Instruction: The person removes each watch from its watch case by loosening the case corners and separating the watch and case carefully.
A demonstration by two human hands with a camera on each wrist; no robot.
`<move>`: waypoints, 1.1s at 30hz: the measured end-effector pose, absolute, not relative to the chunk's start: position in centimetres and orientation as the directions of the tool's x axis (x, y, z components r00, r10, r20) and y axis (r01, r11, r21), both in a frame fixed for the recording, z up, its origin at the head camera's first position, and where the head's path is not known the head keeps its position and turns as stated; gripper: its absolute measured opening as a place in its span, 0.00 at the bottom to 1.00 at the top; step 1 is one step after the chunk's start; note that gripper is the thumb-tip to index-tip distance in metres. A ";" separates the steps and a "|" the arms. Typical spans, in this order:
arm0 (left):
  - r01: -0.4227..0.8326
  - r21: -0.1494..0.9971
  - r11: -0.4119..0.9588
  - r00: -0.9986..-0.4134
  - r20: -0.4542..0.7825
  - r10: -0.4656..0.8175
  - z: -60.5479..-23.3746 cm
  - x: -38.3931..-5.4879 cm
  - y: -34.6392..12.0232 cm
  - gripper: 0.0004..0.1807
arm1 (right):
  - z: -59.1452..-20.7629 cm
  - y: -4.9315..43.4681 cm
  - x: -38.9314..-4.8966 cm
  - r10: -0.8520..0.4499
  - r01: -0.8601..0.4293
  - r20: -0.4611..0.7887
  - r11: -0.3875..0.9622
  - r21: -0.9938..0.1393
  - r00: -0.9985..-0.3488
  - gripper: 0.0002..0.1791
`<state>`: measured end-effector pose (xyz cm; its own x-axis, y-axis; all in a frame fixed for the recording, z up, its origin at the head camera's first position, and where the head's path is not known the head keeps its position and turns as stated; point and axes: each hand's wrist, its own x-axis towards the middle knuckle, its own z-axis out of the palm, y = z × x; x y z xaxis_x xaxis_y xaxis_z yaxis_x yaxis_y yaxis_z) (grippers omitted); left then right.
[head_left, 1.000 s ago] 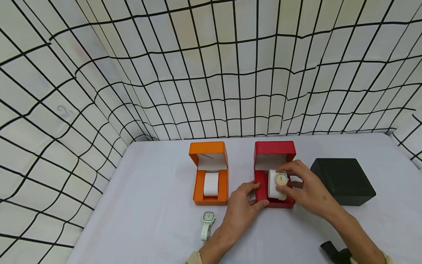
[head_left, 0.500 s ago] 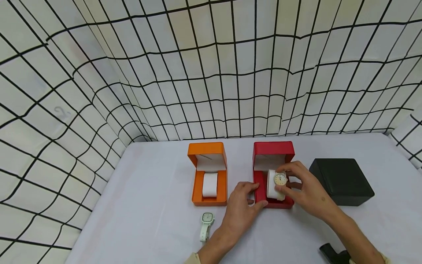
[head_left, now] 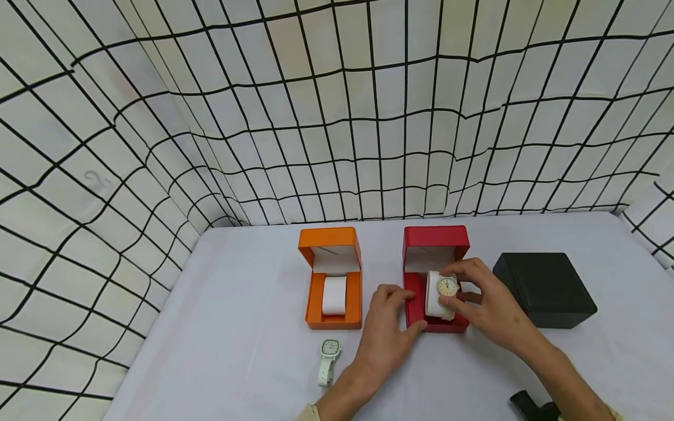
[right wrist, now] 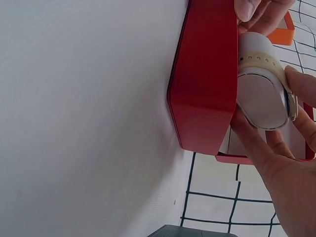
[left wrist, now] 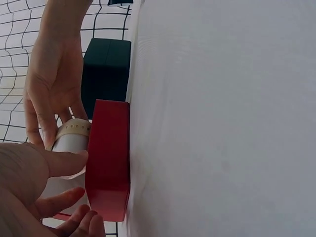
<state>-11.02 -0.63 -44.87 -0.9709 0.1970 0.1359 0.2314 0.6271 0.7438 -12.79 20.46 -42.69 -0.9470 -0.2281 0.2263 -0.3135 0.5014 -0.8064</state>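
In the head view an open red watch box [head_left: 436, 236] stands right of centre. A cream-strapped watch [head_left: 447, 286] wraps a white cushion [head_left: 434, 305] in its lower half. My right hand [head_left: 489, 307] holds the watch by its case, thumb below and fingers above. The right wrist view shows the holed cream strap [right wrist: 261, 60] around the cushion [right wrist: 264, 96], with fingers behind it. At the box's front left corner, my left hand [head_left: 384, 330] holds the box, thumb on the front rim and fingers at the left wall. In the left wrist view its thumb overlaps the cushion.
Left of the red box stands an open orange watch box [head_left: 330, 237] with a bare white cushion [head_left: 334, 295]. A pale green watch [head_left: 330, 351] lies before it. A closed dark green box [head_left: 544, 286] is at right. Black-lined grid walls [head_left: 337, 134] surround the white table [head_left: 237, 327].
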 end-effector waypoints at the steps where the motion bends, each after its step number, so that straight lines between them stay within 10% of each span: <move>1: 0.245 0.739 0.628 -0.968 0.150 0.202 -44.8 -11.0 -0.6 0.24 | -42.7 20.5 -12.8 -0.228 -0.313 0.226 0.502 -0.806 -0.947 0.27; 33: 0.159 0.943 0.292 -0.949 0.064 0.310 -43.8 -11.4 0.6 0.38 | -42.6 20.5 -12.4 -0.208 -0.313 0.240 0.482 -0.818 -0.948 0.29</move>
